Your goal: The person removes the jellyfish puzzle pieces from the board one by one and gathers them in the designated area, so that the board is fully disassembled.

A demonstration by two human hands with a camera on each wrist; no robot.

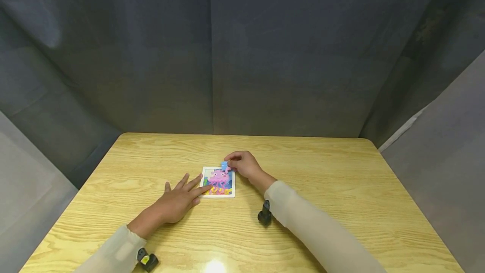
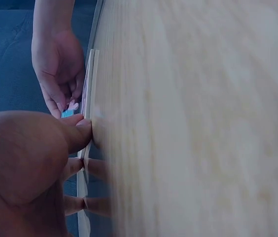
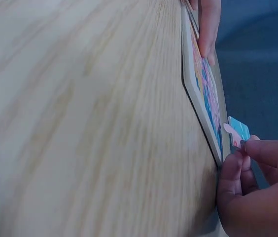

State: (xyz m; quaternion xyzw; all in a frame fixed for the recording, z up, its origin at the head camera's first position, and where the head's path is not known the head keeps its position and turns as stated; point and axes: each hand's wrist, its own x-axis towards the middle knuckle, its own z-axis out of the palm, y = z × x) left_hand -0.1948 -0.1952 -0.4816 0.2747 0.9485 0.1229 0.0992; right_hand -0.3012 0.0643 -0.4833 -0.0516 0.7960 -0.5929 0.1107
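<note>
A small square jigsaw puzzle point(image 1: 219, 180) with a pink jellyfish picture and a white frame lies flat on the table. Its upper left part shows a pale bare patch of backing. My right hand point(image 1: 245, 166) pinches a blue and pink puzzle piece point(image 3: 238, 132) between thumb and fingers, tilted up over the puzzle's upper right corner. Spread fingers of my left hand point(image 1: 178, 201) rest at the left edge of the puzzle, one fingertip lying on the picture. In the left wrist view, the left thumb point(image 2: 80, 134) is beside the frame's edge.
The wooden table point(image 1: 341, 205) extends around the puzzle on all sides. Behind it hangs a dark grey curtain point(image 1: 288, 54), with lighter grey cloth point(image 1: 447, 155) at the right side. A small black camera point(image 1: 265, 214) sits at the right wrist, another camera point(image 1: 147, 260) at the left.
</note>
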